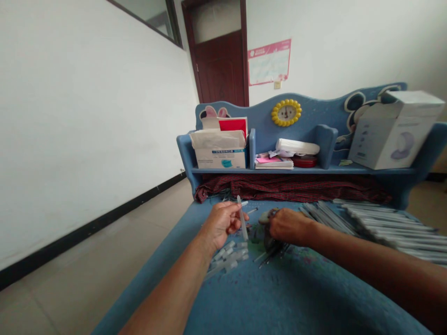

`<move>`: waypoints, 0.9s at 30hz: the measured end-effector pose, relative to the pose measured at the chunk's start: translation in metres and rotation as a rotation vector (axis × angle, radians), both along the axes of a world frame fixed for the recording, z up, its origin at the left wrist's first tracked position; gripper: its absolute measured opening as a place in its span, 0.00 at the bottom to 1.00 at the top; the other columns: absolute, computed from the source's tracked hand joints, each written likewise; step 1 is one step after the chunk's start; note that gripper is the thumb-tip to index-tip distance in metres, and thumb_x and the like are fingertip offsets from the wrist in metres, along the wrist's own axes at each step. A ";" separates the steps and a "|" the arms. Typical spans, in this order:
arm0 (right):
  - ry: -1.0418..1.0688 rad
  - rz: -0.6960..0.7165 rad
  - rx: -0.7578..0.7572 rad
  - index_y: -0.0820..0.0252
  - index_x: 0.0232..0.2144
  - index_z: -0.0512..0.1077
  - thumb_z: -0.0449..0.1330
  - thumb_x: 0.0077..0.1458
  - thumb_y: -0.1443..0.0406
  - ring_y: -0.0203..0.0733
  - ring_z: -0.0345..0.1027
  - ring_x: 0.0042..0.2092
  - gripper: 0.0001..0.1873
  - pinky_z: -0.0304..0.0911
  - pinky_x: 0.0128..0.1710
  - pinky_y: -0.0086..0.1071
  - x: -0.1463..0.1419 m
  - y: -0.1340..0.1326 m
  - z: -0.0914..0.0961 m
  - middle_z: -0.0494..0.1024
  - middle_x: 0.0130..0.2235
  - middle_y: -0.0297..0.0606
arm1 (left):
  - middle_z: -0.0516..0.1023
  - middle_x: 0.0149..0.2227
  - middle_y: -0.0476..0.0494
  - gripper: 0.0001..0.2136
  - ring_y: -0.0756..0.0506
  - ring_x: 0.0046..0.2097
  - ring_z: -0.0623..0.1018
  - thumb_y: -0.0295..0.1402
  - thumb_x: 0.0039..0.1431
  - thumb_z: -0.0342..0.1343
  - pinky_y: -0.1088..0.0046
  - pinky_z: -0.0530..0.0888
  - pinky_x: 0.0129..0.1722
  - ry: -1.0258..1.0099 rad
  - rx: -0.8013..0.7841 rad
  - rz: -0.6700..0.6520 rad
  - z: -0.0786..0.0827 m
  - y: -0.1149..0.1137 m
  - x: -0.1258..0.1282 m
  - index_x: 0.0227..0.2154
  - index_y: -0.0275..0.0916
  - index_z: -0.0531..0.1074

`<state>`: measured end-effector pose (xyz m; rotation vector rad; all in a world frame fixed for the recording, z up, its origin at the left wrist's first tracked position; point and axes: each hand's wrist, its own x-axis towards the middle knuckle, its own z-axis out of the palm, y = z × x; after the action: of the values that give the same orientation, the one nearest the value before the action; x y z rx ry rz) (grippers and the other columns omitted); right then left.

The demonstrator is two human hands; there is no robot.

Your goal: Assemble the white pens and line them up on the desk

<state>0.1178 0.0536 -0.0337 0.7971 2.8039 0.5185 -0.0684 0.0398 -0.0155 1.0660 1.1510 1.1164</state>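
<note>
My left hand [223, 225] pinches a slim translucent plastic tube [243, 225] between thumb and fingers, holding it nearly upright above the blue desk. My right hand [288, 226] is closed and slightly blurred, to the right of the tube. A greyish, dark-sided object [267, 223] lies at its fingertips; its kind and what the fingers grip cannot be made out. Below that hand, several thin dark rods [268, 257] lie on the desk. Small clear and white plastic pieces [228, 255] form a loose pile under my left hand.
Long grey-white sticks [391, 228] lie in rows at the right. Behind, a red-black checked cloth [289, 187] runs beneath the blue shelf [314, 171]. The shelf bears a mask box [209, 158], papers [274, 164], a round red tin [304, 161] and a white carton [387, 132].
</note>
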 end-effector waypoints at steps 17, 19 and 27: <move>1.098 0.152 -0.050 0.60 0.35 0.70 0.54 0.54 0.72 0.34 0.71 0.32 0.07 0.63 0.31 0.25 0.018 -0.066 0.036 0.77 0.33 0.36 | 0.73 0.18 0.44 0.08 0.58 0.13 0.63 0.24 0.55 0.49 0.86 0.54 0.10 -0.289 -0.182 0.010 -0.009 0.004 0.002 0.21 0.30 0.67; 1.176 0.242 -0.031 0.59 0.37 0.69 0.56 0.52 0.73 0.35 0.71 0.33 0.09 0.64 0.32 0.26 0.014 -0.080 0.041 0.77 0.34 0.36 | 0.73 0.19 0.44 0.09 0.59 0.13 0.63 0.24 0.55 0.48 0.86 0.54 0.10 -0.319 -0.203 0.012 -0.008 0.003 0.004 0.21 0.30 0.67; 1.087 0.354 0.023 0.64 0.37 0.68 0.53 0.51 0.77 0.39 0.71 0.34 0.11 0.64 0.31 0.29 0.005 -0.088 0.044 0.77 0.33 0.41 | 0.73 0.17 0.45 0.11 0.58 0.13 0.65 0.24 0.57 0.48 0.87 0.59 0.10 -0.384 -0.245 0.002 -0.005 -0.003 0.008 0.21 0.28 0.70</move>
<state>0.1226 -0.0348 0.0104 0.7148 3.9895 0.1533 -0.0604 0.0371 -0.0206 0.6275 0.9507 1.0914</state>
